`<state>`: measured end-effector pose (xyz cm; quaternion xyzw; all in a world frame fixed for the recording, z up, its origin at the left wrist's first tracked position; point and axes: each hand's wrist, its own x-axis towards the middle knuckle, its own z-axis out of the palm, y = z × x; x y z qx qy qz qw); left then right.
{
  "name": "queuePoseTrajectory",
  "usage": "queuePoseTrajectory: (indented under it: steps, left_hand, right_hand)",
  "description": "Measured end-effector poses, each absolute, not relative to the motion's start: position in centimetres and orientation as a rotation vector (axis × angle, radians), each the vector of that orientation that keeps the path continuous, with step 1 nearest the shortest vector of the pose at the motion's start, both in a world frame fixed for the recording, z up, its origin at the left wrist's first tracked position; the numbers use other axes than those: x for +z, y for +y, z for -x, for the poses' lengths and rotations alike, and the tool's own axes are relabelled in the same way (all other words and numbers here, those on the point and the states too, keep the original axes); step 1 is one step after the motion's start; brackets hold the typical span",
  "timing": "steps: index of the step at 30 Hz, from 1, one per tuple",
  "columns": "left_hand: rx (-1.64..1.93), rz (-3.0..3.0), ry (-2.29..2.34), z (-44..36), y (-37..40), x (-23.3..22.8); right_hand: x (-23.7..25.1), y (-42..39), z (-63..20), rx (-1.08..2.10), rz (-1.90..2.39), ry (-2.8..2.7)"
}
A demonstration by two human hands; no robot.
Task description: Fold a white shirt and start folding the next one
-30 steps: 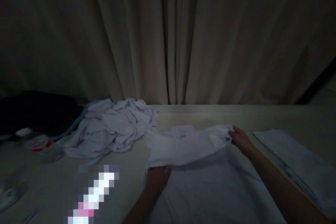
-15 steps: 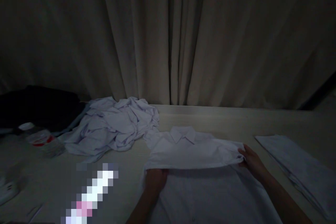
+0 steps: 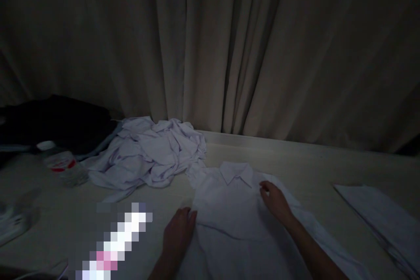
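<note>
A white collared shirt (image 3: 229, 210) lies on the pale tabletop with its collar at the far end and a fold line across its chest. At the shirt's left edge, my left hand (image 3: 179, 232) is closed, thumb against the cloth. My right hand (image 3: 277, 203) reaches over the shirt's right side just beside the collar, fingers curled in a pinch at the cloth. A long strip of white cloth, apparently a sleeve (image 3: 315, 223), stretches out to the right behind my right forearm. The dim light blurs the fingertips.
A crumpled heap of white clothes (image 3: 157, 153) touches the shirt's left shoulder. Dark clothes (image 3: 59, 122) and a clear bottle with a red label (image 3: 65, 168) are at left. A folded white garment (image 3: 380, 218) lies at right. Curtains (image 3: 210, 52) hang behind.
The raised chest fold now lies flat. My right hand has moved left from the shirt's outer right edge to beside the collar; my left hand has shifted slightly left. The view has turned a little.
</note>
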<state>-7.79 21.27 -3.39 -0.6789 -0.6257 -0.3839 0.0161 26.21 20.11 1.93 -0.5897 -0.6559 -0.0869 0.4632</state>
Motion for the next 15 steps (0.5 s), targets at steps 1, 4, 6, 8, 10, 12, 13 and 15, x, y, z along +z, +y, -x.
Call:
queuePoseTrajectory:
  steps: [1, 4, 6, 8, 10, 12, 13, 15]
  left_hand:
    - [-1.191, 2.115, -1.912, 7.8, 21.7, -3.9]
    - [-1.225, 2.062, -1.765, 8.2, 22.4, -5.3]
    - [-1.226, 2.001, -1.654, 8.7, 22.8, -6.1]
    - [-1.232, 1.949, -1.571, 9.1, 23.1, -6.8]
    - [-1.246, 1.924, -1.533, 9.3, 23.4, -7.4]
    - [-1.241, 1.910, -1.531, 9.3, 23.5, -7.7]
    - [-1.230, 1.908, -1.537, 9.2, 23.5, -7.8]
    - [-1.207, 1.917, -1.548, 9.1, 23.4, -7.7]
  right_hand:
    - [2.6, 21.0, -23.7, -0.198, 1.408, -1.672]
    - [4.6, 23.8, -16.7, -0.176, 1.387, -1.852]
    - [5.6, 25.8, -13.1, -0.165, 1.399, -1.926]
    - [6.2, 27.6, -10.4, -0.155, 1.423, -1.971]
    - [6.3, 29.1, -8.8, -0.154, 1.474, -1.991]
    - [6.1, 30.0, -8.2, -0.167, 1.536, -1.986]
    - [6.0, 30.2, -8.2, -0.177, 1.560, -1.981]
    - [5.8, 30.1, -8.7, -0.204, 1.588, -1.981]
